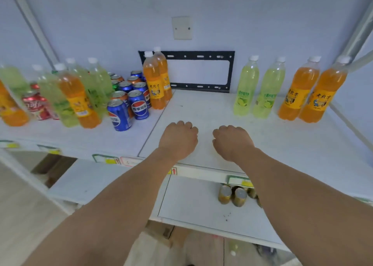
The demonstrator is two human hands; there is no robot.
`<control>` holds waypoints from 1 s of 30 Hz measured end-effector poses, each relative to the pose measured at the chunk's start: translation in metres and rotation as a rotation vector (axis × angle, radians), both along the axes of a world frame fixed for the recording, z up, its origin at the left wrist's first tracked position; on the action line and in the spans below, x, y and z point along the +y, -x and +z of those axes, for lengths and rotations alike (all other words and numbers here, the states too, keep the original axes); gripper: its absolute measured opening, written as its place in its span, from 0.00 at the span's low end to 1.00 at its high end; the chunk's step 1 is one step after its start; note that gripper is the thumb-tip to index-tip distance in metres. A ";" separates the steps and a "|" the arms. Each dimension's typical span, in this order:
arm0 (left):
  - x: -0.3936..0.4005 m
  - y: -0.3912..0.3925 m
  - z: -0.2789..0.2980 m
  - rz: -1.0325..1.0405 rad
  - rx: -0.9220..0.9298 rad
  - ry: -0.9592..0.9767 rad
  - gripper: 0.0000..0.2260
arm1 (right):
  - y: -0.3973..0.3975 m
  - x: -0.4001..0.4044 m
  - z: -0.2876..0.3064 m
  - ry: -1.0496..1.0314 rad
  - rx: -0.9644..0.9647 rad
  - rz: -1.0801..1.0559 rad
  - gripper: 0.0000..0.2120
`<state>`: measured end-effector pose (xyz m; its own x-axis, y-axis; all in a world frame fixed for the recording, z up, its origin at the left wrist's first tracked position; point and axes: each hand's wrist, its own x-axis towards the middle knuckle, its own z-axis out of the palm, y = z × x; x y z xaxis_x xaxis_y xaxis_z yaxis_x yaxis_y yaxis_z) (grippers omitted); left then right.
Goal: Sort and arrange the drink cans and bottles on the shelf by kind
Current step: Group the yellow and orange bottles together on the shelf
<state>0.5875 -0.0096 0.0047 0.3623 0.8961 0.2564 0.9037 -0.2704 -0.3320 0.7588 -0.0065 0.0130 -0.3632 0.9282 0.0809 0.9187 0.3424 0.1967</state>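
glossy metal cans [139, 104], matt shelf [201, 108]

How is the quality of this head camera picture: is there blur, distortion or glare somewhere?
Head view: wide-angle distortion bends the shelf edge and tilts the bottles at both sides; the far-left green bottle is smeared and soft, while the blue can and both hands, left and right, look fairly sharp; the light is even and soft, with only small highlights on the can tops.

I count two green bottles [245, 88] and two orange bottles [298, 90] at right. Two more orange bottles [154, 84] stand mid-frame. The left cluster is too crowded to count.
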 end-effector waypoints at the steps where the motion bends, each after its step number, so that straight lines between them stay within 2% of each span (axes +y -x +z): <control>1: -0.013 0.011 0.002 0.010 -0.006 -0.004 0.13 | 0.013 -0.009 0.001 0.003 0.007 0.028 0.15; 9: -0.076 0.108 0.020 0.113 -0.018 -0.102 0.14 | 0.128 -0.050 0.021 -0.066 0.032 0.193 0.13; 16: -0.092 0.233 0.023 0.158 -0.065 -0.110 0.12 | 0.254 -0.051 0.032 -0.065 0.065 0.207 0.12; 19: -0.096 0.300 0.024 0.164 -0.104 -0.121 0.07 | 0.308 -0.050 0.036 -0.071 0.140 0.206 0.12; 25: -0.095 0.412 0.018 0.260 -0.139 -0.159 0.11 | 0.419 -0.039 0.034 -0.041 0.277 0.212 0.13; 28: -0.081 0.464 0.011 0.338 -0.262 -0.226 0.11 | 0.463 -0.025 0.031 -0.003 0.442 0.131 0.13; 30: -0.065 0.495 0.007 0.392 -0.404 -0.250 0.15 | 0.487 -0.013 0.027 0.018 0.554 0.098 0.13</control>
